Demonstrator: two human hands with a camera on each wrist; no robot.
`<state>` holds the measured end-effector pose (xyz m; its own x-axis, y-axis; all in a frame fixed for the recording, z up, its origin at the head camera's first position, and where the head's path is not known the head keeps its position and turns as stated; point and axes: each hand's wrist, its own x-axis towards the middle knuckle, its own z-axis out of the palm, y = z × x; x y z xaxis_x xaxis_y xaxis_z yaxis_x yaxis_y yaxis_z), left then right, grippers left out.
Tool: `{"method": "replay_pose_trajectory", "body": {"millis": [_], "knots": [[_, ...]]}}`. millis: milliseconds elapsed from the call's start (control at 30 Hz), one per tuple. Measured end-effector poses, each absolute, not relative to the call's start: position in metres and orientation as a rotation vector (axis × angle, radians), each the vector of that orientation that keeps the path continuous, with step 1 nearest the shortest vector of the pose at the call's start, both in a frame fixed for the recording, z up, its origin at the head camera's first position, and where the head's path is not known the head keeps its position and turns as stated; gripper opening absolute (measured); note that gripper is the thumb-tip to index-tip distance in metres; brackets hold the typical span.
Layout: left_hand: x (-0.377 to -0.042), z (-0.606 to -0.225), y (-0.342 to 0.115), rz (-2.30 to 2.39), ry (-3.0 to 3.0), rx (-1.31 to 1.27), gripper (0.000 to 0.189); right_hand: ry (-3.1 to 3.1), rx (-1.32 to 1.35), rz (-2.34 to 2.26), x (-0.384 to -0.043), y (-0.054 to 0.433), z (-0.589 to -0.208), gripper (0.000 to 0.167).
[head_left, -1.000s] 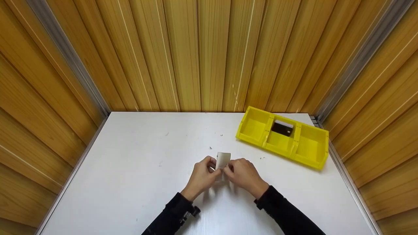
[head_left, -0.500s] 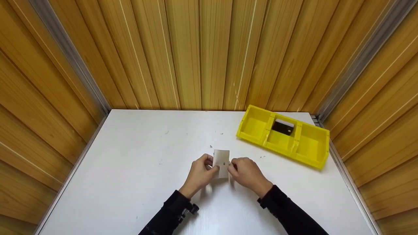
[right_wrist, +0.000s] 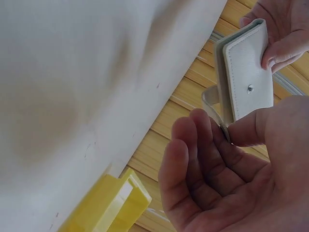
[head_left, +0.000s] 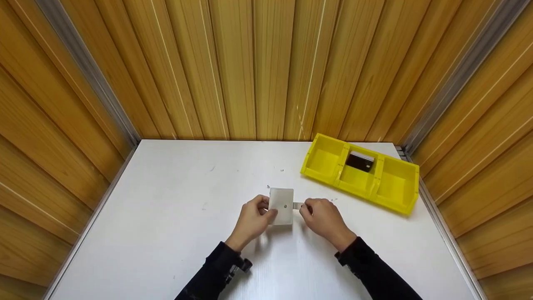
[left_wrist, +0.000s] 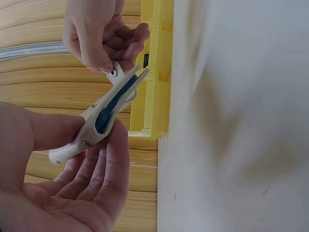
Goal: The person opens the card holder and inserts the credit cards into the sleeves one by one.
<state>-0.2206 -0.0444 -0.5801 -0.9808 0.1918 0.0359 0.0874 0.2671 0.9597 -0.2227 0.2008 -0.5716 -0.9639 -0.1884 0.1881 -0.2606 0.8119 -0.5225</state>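
Note:
Above the table in the head view is a small white card wallet [head_left: 281, 199] with a metal snap stud [right_wrist: 250, 89] on its front. My left hand [head_left: 252, 218] grips its left edge, thumb on the front face. From the wallet's right side sticks out a short strap [head_left: 297, 205], its end pinched between thumb and fingers of my right hand [head_left: 327, 218]. The strap is unfastened and pulled away from the stud. In the left wrist view the wallet's covers stand slightly apart, with a blue inside [left_wrist: 112, 104] showing. A snap socket [left_wrist: 114, 73] sits at the strap's end.
A yellow three-compartment tray [head_left: 393, 189] lies angled at the back right of the white table [head_left: 175, 200]. Its middle compartment holds a dark, card-like item with a pale edge [head_left: 360, 161]. Wood-patterned walls [head_left: 266, 71] enclose the back and sides.
My right hand has moved right, drawing the strap out from the wallet's front. The snap stud has come into sight, and the wallet now faces the head camera more fully.

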Motion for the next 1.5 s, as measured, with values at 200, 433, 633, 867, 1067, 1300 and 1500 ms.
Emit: {"method": "replay_pose_trajectory", "body": {"millis": [200, 433, 633, 867, 1067, 1300, 1500], "knots": [[-0.218, -0.579, -0.043, 1.838, 2.41, 0.288, 0.021, -2.865, 0.32, 0.831, -0.222, 0.202, -0.579, 0.018], [-0.219, -0.582, -0.039, 1.818, 2.404, 0.301, 0.021, -2.842, 0.398, 0.974, -0.224, 0.202, -0.585, 0.013], [-0.22, -0.584, -0.039, 1.791, 2.409, 0.316, 0.024, -2.797, 0.461, 1.18, -0.227, 0.204, -0.583, 0.017], [-0.221, -0.585, -0.039, 1.782, 2.406, 0.325, 0.026, -2.83, 0.498, 1.243, -0.23, 0.205, -0.578, 0.019], [-0.221, -0.584, -0.039, 1.779, 2.385, 0.314, 0.024, -2.856, 0.499, 1.271, -0.232, 0.205, -0.576, 0.018], [-0.221, -0.586, -0.039, 1.761, 2.402, 0.31, 0.024, -2.825, 0.488, 1.555, -0.232, 0.208, -0.575, 0.018], [-0.221, -0.585, -0.04, 1.787, 2.36, 0.325, 0.026, -2.779, 0.474, 1.71, -0.233, 0.209, -0.577, 0.018]]}}
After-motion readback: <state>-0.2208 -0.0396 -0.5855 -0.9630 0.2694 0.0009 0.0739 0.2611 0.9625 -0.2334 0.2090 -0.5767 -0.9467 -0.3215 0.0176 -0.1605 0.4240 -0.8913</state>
